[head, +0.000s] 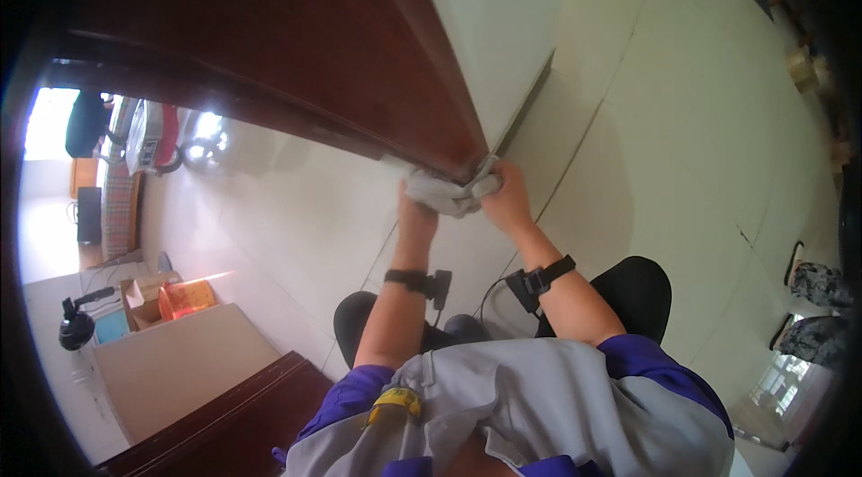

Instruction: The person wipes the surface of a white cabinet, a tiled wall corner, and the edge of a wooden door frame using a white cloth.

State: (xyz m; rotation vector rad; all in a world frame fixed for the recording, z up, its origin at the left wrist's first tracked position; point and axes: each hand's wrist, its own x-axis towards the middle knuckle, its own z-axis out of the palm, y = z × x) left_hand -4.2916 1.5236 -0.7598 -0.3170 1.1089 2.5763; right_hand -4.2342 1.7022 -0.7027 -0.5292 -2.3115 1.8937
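Note:
A crumpled light-grey cloth (441, 195) is wrapped about the lower end of a dark red-brown wooden door or frame (337, 52). My left hand (416, 213) grips the cloth on the left side of this wood. On the other side, my right hand (504, 194) bunches the cloth against the edge, close to where a grey strip (528, 100) runs along the foot of the pale wall. Both forearms reach forward, each with a black strapped device on it. Some fingers are hidden by the folds.
Pale floor tiles (646, 194) surround my bent knees. At left stand a red and silver vehicle (153, 137), and a cardboard box (141, 295) beside an orange bag (185, 300). Dark red wood (229, 423) is at lower left. Another person's patterned trouser legs (818, 341) show at right.

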